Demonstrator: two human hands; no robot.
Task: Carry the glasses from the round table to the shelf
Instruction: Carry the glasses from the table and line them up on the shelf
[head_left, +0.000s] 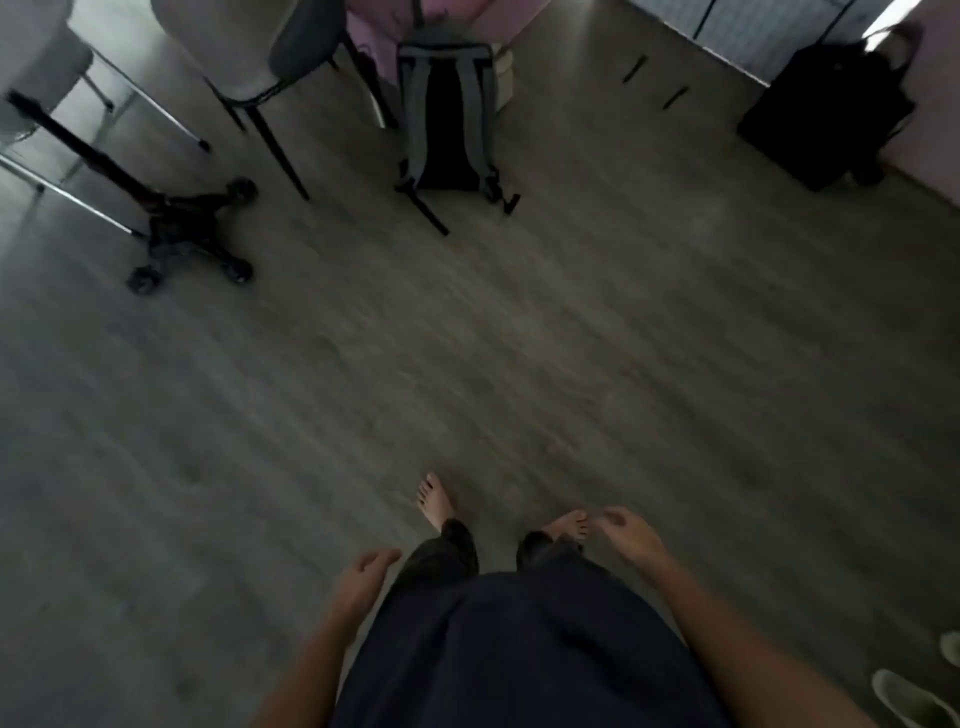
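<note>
I look straight down at a grey wooden floor and my own bare feet. My left hand hangs at my side with its fingers loosely curled and nothing in it. My right hand hangs on the other side, fingers relaxed and apart, also holding nothing. No glasses, round table or shelf appear in this view. The picture is blurred by motion.
A grey and black backpack stands on the floor ahead. Left of it are chairs with dark legs and a black wheeled stand base. A black bag sits at the far right. Light shoes lie at the lower right.
</note>
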